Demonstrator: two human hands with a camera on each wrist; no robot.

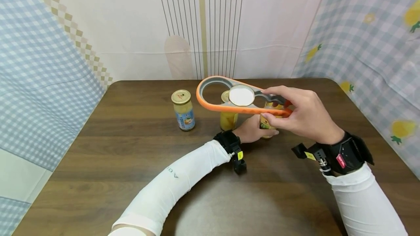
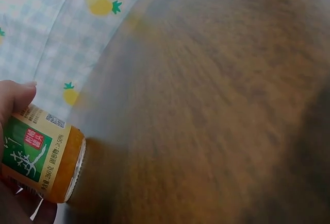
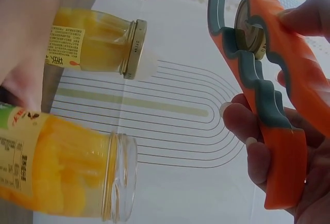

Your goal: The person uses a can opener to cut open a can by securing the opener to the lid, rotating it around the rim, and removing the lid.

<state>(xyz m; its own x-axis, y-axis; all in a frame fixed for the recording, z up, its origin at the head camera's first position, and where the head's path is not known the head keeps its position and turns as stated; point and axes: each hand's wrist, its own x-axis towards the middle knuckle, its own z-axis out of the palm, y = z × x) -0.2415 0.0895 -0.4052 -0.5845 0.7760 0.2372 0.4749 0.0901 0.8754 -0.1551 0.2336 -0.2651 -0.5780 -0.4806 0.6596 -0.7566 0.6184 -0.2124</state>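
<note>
An orange and grey jar opener (image 1: 226,108) is gripped by its handles in my right hand (image 1: 305,115), raised above the table. Caught between its toothed arms is a round metal lid (image 1: 241,95), white side facing the head camera. My left hand (image 1: 252,130) holds a glass jar of orange fruit (image 2: 69,167) on the table, its label green and cream. The right wrist view shows this jar (image 3: 67,167) with a bare glass mouth. Next to the left hand stands a gold-lidded jar of yellow fruit (image 3: 98,38), partly hidden by the opener in the head view.
Further left on the wooden table (image 1: 131,148) stands another gold-lidded jar (image 1: 183,112) with a blue label. A patterned cloth (image 1: 131,21) hangs behind the table, with checked cloth at both sides.
</note>
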